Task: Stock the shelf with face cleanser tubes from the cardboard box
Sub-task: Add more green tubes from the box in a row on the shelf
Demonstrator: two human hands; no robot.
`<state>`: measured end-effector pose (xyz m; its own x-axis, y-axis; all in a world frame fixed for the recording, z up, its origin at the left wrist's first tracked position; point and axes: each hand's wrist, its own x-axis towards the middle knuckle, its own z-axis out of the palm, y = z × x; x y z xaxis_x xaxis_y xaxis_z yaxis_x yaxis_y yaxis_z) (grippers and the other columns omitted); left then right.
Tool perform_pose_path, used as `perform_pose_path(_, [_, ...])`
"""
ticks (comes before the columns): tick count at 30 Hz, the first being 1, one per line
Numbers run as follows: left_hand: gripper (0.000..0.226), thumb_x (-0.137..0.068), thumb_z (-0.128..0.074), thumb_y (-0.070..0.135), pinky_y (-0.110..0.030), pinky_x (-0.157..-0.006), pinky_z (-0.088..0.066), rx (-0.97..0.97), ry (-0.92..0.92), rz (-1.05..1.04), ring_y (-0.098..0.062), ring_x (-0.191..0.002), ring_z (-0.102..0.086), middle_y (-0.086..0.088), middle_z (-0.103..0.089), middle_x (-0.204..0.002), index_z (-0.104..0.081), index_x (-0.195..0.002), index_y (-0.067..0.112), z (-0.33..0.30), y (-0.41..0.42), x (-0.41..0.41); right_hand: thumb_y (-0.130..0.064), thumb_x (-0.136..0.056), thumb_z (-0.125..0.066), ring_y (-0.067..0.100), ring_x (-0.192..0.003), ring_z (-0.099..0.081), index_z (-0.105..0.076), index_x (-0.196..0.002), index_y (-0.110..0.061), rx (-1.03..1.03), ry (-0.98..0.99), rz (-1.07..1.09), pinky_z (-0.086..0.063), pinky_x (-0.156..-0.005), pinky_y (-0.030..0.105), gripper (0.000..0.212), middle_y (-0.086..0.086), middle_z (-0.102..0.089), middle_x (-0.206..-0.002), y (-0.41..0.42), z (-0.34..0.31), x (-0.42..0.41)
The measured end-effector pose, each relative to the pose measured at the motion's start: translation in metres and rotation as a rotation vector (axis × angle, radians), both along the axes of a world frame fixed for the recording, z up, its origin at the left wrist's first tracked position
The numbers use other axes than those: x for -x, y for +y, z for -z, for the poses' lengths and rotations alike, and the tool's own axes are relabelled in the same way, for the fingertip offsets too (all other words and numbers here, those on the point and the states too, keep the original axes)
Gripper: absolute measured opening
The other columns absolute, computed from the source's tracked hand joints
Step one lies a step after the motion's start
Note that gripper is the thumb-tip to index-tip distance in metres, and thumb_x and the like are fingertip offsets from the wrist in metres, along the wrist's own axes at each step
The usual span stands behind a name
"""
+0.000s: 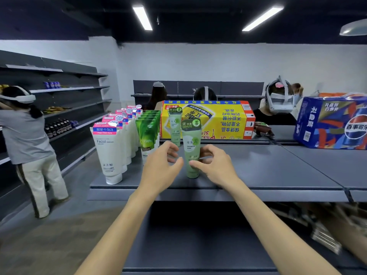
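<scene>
A pale green face cleanser tube point(191, 143) stands cap-down near the front of the grey shelf point(258, 171). My right hand point(215, 166) curls around its lower part from the right, with the thumb across the front. My left hand point(160, 167) hovers just left of the tube with its fingers apart, and I cannot tell whether it touches. A second pale green tube point(175, 128) stands behind the first. To the left run a row of dark green tubes point(149, 133) and a row of white tubes point(108, 155). No cardboard box of tubes is clearly in view.
A yellow drinks carton point(206, 120) lies at the back of the shelf, and a blue Pepsi case point(331, 124) sits at the right. A person point(25, 143) stands at the left wall shelving. Other people with headsets stand behind the shelf. Blurred items point(325, 237) lie low at the right.
</scene>
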<state>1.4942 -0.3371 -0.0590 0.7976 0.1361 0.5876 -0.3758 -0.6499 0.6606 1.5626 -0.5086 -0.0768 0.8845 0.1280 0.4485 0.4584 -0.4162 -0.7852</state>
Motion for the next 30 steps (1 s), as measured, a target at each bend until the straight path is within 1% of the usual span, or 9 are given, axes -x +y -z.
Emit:
perform_pose_path(4, [0.017,-0.084,-0.065,0.017,-0.034,-0.079,-0.054,0.014,-0.056,-0.075,-0.011,-0.082,-0.064,0.008,-0.065,-0.091,-0.061,-0.100,0.020,0.001,0.007,-0.017,-0.026,-0.075,-0.086,-0.013,-0.066,-0.065,-0.061,-0.092,-0.030,-0.017,-0.002,-0.012,-0.043,-0.057,0.000,0.030,-0.024,-0.066,-0.085,0.017,0.002,-0.018])
perform_pose_path(10, [0.021,-0.084,-0.064,0.021,-0.036,-0.078,-0.053,-0.058,-0.064,-0.112,-0.012,-0.084,-0.062,0.008,-0.063,-0.094,-0.059,-0.104,0.020,0.009,0.014,-0.042,-0.026,-0.077,-0.084,0.000,-0.077,-0.070,-0.061,-0.097,-0.026,-0.027,-0.003,0.001,-0.046,-0.059,0.002,0.030,-0.011,-0.072,-0.093,0.043,0.000,-0.056])
perform_pose_path(13, [0.020,-0.084,-0.063,0.021,-0.037,-0.078,-0.053,-0.063,-0.063,-0.090,-0.012,-0.087,-0.061,0.008,-0.063,-0.096,-0.058,-0.103,0.021,0.020,0.011,-0.049,-0.025,-0.078,-0.083,0.009,-0.083,-0.072,-0.059,-0.098,-0.023,-0.013,-0.004,0.008,-0.052,-0.069,0.013,0.030,-0.006,-0.072,-0.097,0.053,0.000,-0.075])
perform_pose_path(16, [0.019,-0.084,-0.062,0.018,-0.039,-0.078,-0.053,-0.056,-0.066,-0.078,-0.012,-0.089,-0.061,0.006,-0.063,-0.095,-0.058,-0.102,0.021,0.028,0.011,-0.057,-0.025,-0.078,-0.083,0.013,-0.087,-0.071,-0.059,-0.097,-0.021,-0.007,0.005,0.020,-0.056,-0.077,0.023,0.030,-0.007,-0.069,-0.094,0.063,-0.001,-0.094])
perform_pose_path(18, [0.019,-0.084,-0.062,0.017,-0.038,-0.077,-0.052,-0.057,-0.073,-0.083,-0.011,-0.089,-0.060,0.007,-0.062,-0.094,-0.057,-0.102,0.023,0.028,0.011,-0.062,-0.024,-0.078,-0.084,0.015,-0.086,-0.071,-0.060,-0.097,-0.018,-0.022,0.011,0.020,-0.059,-0.081,0.030,0.031,-0.006,-0.069,-0.092,0.069,-0.001,-0.104])
perform_pose_path(20, [0.021,-0.083,-0.061,0.017,-0.034,-0.076,-0.051,-0.054,-0.092,-0.092,-0.008,-0.087,-0.058,0.009,-0.061,-0.094,-0.056,-0.101,0.026,0.029,0.010,-0.066,-0.025,-0.077,-0.085,0.017,-0.085,-0.072,-0.062,-0.098,-0.015,-0.037,0.019,0.016,-0.060,-0.081,0.034,0.033,-0.003,-0.071,-0.094,0.073,-0.001,-0.112])
perform_pose_path(23, [0.023,-0.082,-0.061,0.017,-0.028,-0.073,-0.049,-0.050,-0.121,-0.112,-0.003,-0.085,-0.057,0.012,-0.060,-0.094,-0.055,-0.101,0.029,0.032,0.008,-0.070,-0.023,-0.078,-0.084,0.018,-0.085,-0.072,-0.062,-0.099,-0.013,-0.041,0.026,0.023,-0.060,-0.079,0.032,0.032,0.000,-0.073,-0.096,0.076,-0.002,-0.123])
perform_pose_path(26, [0.021,-0.084,-0.062,0.017,-0.028,-0.074,-0.050,-0.019,-0.118,-0.103,0.000,-0.087,-0.056,0.013,-0.061,-0.098,-0.055,-0.102,0.026,0.036,0.008,-0.074,-0.021,-0.078,-0.083,0.017,-0.082,-0.070,-0.060,-0.096,-0.014,-0.034,0.010,0.053,-0.053,-0.070,0.020,0.029,-0.002,-0.070,-0.092,0.079,-0.004,-0.131])
perform_pose_path(30, [0.021,-0.084,-0.061,0.018,-0.033,-0.076,-0.053,0.001,-0.115,-0.103,-0.002,-0.089,-0.058,0.013,-0.060,-0.099,-0.056,-0.103,0.025,0.040,0.009,-0.072,-0.019,-0.078,-0.083,0.018,-0.082,-0.068,-0.061,-0.098,-0.012,-0.048,0.025,0.061,-0.053,-0.071,0.021,0.030,-0.001,-0.069,-0.092,0.083,-0.003,-0.139])
